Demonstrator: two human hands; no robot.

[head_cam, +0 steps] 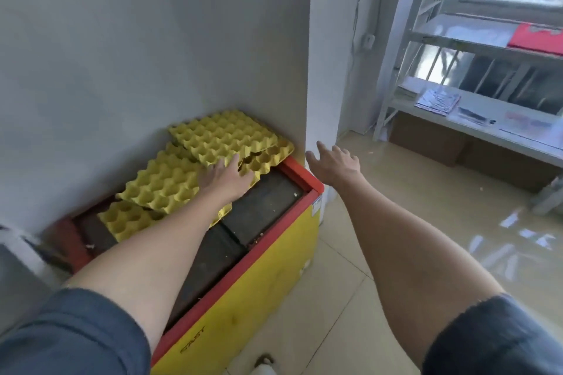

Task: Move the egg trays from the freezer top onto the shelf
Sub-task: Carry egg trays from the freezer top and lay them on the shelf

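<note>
Several yellow egg trays lie overlapping on the dark lid of a yellow freezer with a red rim [300,175] against the grey wall. The farthest tray [222,137] sits on top near the corner, a middle tray [164,183] lies below it, and a nearer tray [128,219] is partly covered. My left hand [225,176] rests flat on the trays where the far and middle ones overlap, fingers spread. My right hand [333,163] hovers open in the air just past the freezer's right corner, holding nothing. The white metal shelf [475,119] stands at the right.
The shelf carries papers, a silver packet [437,100] and a red box [536,38] on an upper level. Brown cardboard boxes [432,140] sit beneath it. Glossy tiled floor lies between freezer and shelf. A white wall corner [320,85] juts beside the freezer.
</note>
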